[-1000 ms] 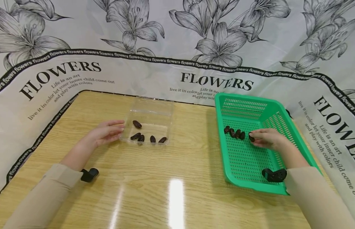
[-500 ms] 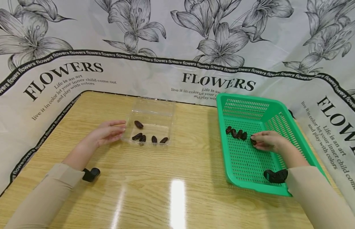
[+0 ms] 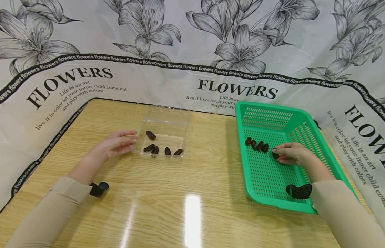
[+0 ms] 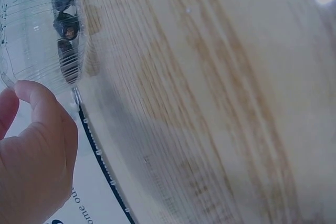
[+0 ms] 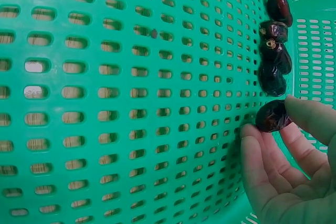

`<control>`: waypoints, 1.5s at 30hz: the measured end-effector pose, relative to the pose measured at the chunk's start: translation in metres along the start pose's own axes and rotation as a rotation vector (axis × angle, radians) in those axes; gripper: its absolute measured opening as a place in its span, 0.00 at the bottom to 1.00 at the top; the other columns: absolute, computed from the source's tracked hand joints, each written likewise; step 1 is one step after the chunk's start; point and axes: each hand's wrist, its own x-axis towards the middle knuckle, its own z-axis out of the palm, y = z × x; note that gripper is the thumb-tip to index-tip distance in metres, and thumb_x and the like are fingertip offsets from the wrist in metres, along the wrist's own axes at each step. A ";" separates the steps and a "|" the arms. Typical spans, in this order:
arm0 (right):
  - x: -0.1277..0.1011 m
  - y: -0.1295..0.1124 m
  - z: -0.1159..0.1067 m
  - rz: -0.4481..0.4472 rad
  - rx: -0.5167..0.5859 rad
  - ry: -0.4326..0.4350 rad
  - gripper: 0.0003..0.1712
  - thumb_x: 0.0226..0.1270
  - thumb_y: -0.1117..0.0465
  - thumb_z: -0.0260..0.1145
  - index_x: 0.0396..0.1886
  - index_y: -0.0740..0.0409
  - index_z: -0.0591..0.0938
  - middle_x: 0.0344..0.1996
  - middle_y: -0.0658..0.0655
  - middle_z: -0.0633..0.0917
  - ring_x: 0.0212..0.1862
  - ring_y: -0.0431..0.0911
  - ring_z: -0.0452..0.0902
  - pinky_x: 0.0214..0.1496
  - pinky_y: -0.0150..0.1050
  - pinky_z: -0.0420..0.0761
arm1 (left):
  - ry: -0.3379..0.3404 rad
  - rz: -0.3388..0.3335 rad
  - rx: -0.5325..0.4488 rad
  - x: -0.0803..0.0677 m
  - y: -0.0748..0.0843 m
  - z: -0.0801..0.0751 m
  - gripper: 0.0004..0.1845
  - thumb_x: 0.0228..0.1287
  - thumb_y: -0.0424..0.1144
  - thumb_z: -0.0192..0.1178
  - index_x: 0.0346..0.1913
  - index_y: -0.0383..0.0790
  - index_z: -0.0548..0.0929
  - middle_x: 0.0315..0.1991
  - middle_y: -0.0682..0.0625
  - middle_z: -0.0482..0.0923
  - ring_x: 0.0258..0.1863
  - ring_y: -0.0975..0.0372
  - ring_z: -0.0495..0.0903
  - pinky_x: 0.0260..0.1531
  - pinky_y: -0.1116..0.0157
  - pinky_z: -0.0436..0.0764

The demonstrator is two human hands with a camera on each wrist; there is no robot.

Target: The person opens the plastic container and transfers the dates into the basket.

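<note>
My right hand (image 3: 293, 153) reaches into the green plastic basket (image 3: 282, 203) and pinches a dark brown date (image 5: 273, 116) between thumb and fingers, low over the perforated floor. Beside it, several dates (image 5: 273, 80) lie in a short row on the basket floor. At left, a clear plastic box (image 3: 173, 117) stands on the table with several dates (image 3: 151, 135) inside, most along its near side. My left hand (image 3: 119, 144) is at the box's left side, fingers fairly straight, fingertips at its edge; in the left wrist view a fingertip (image 4: 26, 86) meets the box's corner.
Both containers stand on a wood-grain table (image 3: 167, 193), with bare tabletop between them. A white cloth (image 3: 161, 82) printed with flowers and lettering hangs right behind the table. The basket's raised rim surrounds my right hand.
My right hand and the date have shifted very slightly toward me. The view has drifted a little; the left hand stays at the box.
</note>
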 end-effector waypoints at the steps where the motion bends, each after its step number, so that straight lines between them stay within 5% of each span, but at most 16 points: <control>1: 0.000 0.000 0.000 0.001 -0.001 0.001 0.10 0.67 0.62 0.59 0.44 0.61 0.72 0.32 0.55 0.75 0.31 0.40 0.79 0.38 0.33 0.82 | 0.000 -0.001 -0.001 0.000 0.000 0.000 0.30 0.65 0.25 0.53 0.68 0.31 0.57 0.41 0.52 0.77 0.35 0.66 0.79 0.35 0.75 0.79; 21: 0.002 -0.001 0.001 -0.078 -0.067 0.066 0.23 0.70 0.61 0.55 0.57 0.73 0.66 0.28 0.49 0.79 0.30 0.39 0.79 0.38 0.34 0.82 | 0.003 0.001 0.015 0.001 0.000 0.002 0.30 0.65 0.26 0.54 0.69 0.32 0.57 0.45 0.50 0.74 0.35 0.67 0.78 0.34 0.75 0.79; 31: -0.003 -0.011 -0.004 -0.110 0.033 0.080 0.23 0.69 0.61 0.57 0.58 0.71 0.66 0.27 0.44 0.81 0.31 0.37 0.80 0.40 0.33 0.82 | 0.006 0.005 0.003 0.002 -0.001 0.002 0.29 0.64 0.26 0.55 0.67 0.32 0.60 0.45 0.50 0.74 0.35 0.67 0.79 0.34 0.75 0.79; 37: -0.007 -0.025 -0.004 -0.127 0.181 0.029 0.04 0.69 0.61 0.58 0.41 0.51 0.77 0.27 0.42 0.82 0.33 0.36 0.81 0.41 0.31 0.81 | 0.007 0.003 0.014 0.001 0.000 0.002 0.33 0.65 0.26 0.54 0.70 0.31 0.54 0.44 0.51 0.74 0.35 0.67 0.79 0.34 0.75 0.79; 40: -0.010 -0.033 -0.002 -0.132 0.264 -0.003 0.10 0.68 0.62 0.59 0.29 0.42 0.80 0.27 0.44 0.83 0.33 0.37 0.81 0.40 0.31 0.81 | 0.013 0.003 0.024 0.001 0.000 0.001 0.32 0.65 0.26 0.54 0.70 0.31 0.55 0.44 0.51 0.74 0.35 0.67 0.79 0.34 0.75 0.79; 45: -0.013 -0.049 0.003 -0.153 0.292 -0.048 0.12 0.68 0.62 0.59 0.27 0.41 0.82 0.28 0.46 0.83 0.33 0.38 0.82 0.41 0.31 0.81 | 0.018 0.000 0.018 0.002 0.000 0.001 0.32 0.65 0.27 0.54 0.69 0.32 0.56 0.45 0.51 0.74 0.35 0.67 0.79 0.34 0.75 0.79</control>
